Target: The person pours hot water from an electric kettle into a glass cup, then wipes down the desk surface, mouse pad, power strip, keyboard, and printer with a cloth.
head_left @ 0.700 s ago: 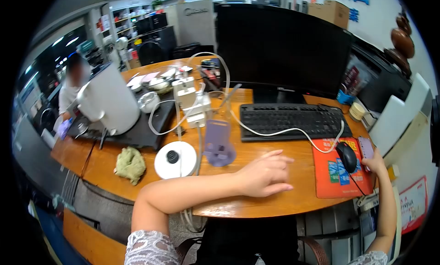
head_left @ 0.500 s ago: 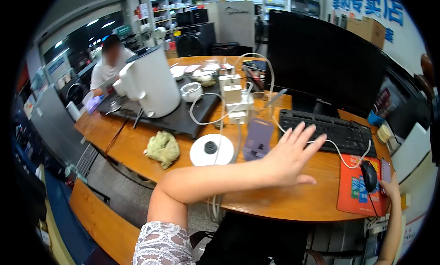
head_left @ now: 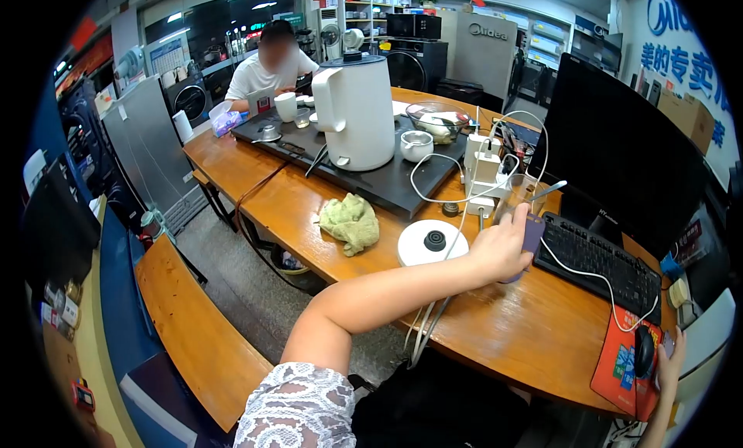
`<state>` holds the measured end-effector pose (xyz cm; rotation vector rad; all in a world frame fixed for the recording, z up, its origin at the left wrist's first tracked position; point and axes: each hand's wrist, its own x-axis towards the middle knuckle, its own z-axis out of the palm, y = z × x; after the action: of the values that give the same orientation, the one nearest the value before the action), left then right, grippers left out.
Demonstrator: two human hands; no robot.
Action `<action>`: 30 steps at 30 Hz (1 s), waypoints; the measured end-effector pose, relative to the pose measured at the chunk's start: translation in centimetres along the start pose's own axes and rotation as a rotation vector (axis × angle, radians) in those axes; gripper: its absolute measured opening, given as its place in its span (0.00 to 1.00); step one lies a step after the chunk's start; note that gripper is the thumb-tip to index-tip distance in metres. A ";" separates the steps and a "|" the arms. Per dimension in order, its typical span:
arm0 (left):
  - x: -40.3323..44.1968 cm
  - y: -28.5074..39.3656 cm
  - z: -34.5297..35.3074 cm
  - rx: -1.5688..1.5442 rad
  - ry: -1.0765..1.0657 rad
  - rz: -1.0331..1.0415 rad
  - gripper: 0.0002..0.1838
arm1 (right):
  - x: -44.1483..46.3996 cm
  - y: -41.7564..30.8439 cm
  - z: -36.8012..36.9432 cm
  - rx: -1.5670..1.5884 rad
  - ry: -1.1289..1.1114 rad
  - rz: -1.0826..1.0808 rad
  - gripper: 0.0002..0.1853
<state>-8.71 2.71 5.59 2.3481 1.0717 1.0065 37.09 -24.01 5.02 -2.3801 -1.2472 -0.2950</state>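
My left hand (head_left: 501, 250) reaches across the table, its fingers bent round a purple phone stand (head_left: 533, 233) and hiding much of it. Just left of that hand lies a white round lid (head_left: 422, 245) with a black knob. At the far right, my right hand (head_left: 670, 364) holds what looks like a phone (head_left: 666, 344) by its edge, close to the black mouse (head_left: 644, 351). The mouse rests on a red mouse pad (head_left: 615, 374). A black keyboard (head_left: 600, 260) lies between the two hands.
A white kettle (head_left: 356, 115) stands on a black tray (head_left: 387, 194) with cups and bowls. A green cloth (head_left: 350, 223) lies in front. White cables run from a power strip (head_left: 486, 173). A monitor (head_left: 619, 146) stands behind the keyboard. Another person (head_left: 263, 72) sits across the table.
My left hand was spread open above the table; it has moved onto the purple stand and its fingers have closed. My view has turned left. The right hand stays by the mouse.
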 end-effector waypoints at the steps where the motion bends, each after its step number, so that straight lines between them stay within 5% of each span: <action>1: 0.2 -0.4 0.3 -0.108 0.026 0.026 0.33 | -0.3 -0.4 -0.2 0.001 0.010 -0.027 0.33; 5: -0.7 0.2 -1.5 -0.652 -0.105 -0.058 0.24 | -0.2 2.2 0.8 0.165 0.070 -0.134 0.31; 8: -3.7 1.7 -8.5 -1.007 -0.278 -0.215 0.27 | -0.8 0.6 0.3 0.196 0.057 -0.094 0.30; 12: -9.2 0.0 -18.8 -0.893 0.209 -0.177 0.30 | -1.5 -0.2 0.4 0.221 0.038 -0.108 0.30; 16: -12.9 -5.3 -27.3 -0.601 0.723 -0.369 0.29 | -1.4 -1.5 0.8 0.315 0.051 -0.161 0.29; 20: -14.9 -15.4 -33.1 -0.371 0.816 -0.568 0.25 | -0.6 -4.0 1.9 0.375 0.042 -0.181 0.28; 25: -10.9 -25.4 -35.8 -0.399 0.843 -0.461 0.15 | -1.9 -10.1 0.8 0.079 0.030 -0.212 0.28; 30: -4.2 -28.4 -33.6 -0.453 0.747 -0.356 0.13 | -1.7 -8.8 0.6 0.305 0.079 -0.267 0.28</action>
<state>-49.60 18.94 10.00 1.3692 1.2657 1.8025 28.86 -20.54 6.28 -1.9315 -1.4594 -0.2557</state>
